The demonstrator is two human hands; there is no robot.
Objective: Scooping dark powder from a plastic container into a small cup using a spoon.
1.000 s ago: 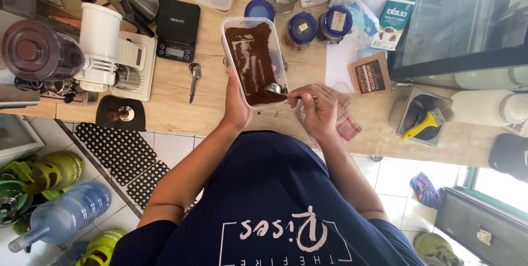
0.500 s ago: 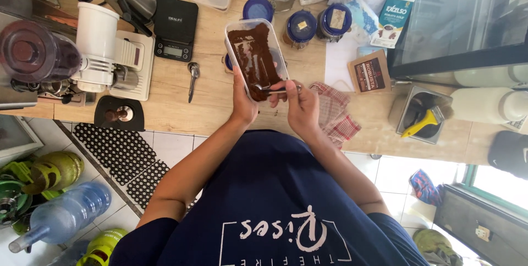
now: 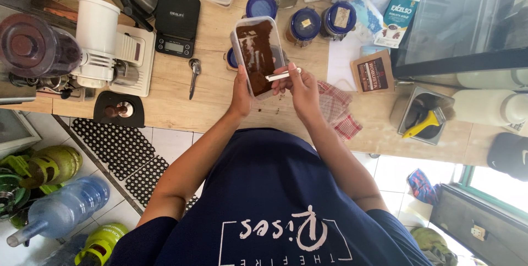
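Since the earlier frames the clear plastic container (image 3: 257, 54) has been carried further up the wooden counter (image 3: 181, 106), away from the body, and the spoon handle now lies across its near right corner instead of below its near end.

The fingers (image 3: 290, 77) of the right hand (image 3: 301, 89) are pinched narrowly round the silver spoon (image 3: 283, 75), which is held nearly level with its bowl end reaching over the brown powder inside the container. The left hand (image 3: 241, 91) is wrapped about the container's near left edge, thumb along the wall, so that the container is gripped and tilted slightly above the counter. Brown powder is smeared along the inside of the container, thickest toward the near end.

A checked cloth (image 3: 338, 109) lies just beside the right hand, on the counter. Several blue-lidded jars (image 3: 304, 24) stand just beyond the container, and a small brown packet (image 3: 372, 72) rests to their right. A loose spoon (image 3: 193, 73) lies on the counter to the left of the left hand, below a black digital scale (image 3: 176, 24). Further left a white grinder (image 3: 102, 46) is set, with a black tamping mat (image 3: 119, 109) near it. At the right a metal box (image 3: 421, 113) holds a yellow-handled tool (image 3: 422, 125).
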